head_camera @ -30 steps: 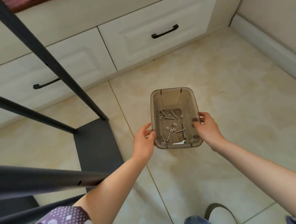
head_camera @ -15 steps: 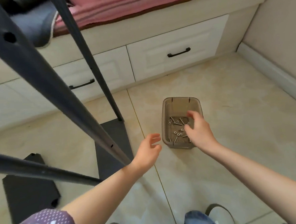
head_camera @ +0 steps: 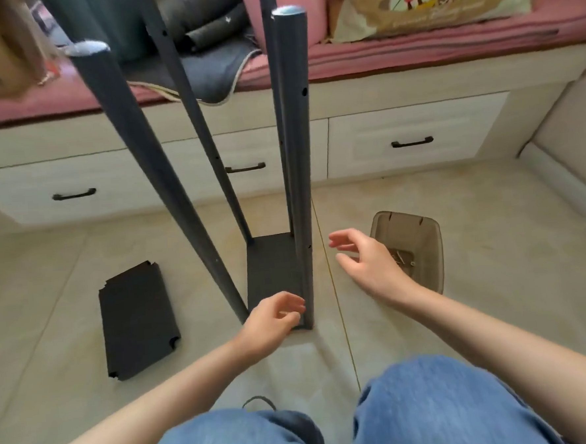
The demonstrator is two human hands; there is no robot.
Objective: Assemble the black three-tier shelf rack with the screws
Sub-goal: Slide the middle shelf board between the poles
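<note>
My left hand (head_camera: 273,317) hangs by the foot of the nearest post (head_camera: 299,173), fingers loosely curled, its grip holding nothing. Whether the fingertips touch the post I cannot tell. My right hand (head_camera: 366,262) hovers above the floor (head_camera: 494,278) between that post and the plastic bin (head_camera: 422,234), its grip wide and holding nothing.

The rack stands as four posts rising from the bottom shelf panel (head_camera: 270,264), which lies on the floor near the cabinet drawers (head_camera: 413,139). A loose shelf panel (head_camera: 138,318) lies flat on the floor to its left, well apart.

The risk I see: the posts look tied only at the bottom, and the front left post (head_camera: 151,168) seems to lean outward. A careless knock could rock the frame or tip it.

The bin holds a few screws (head_camera: 400,257), mostly hidden behind my right hand; a knock could scatter them.
</note>
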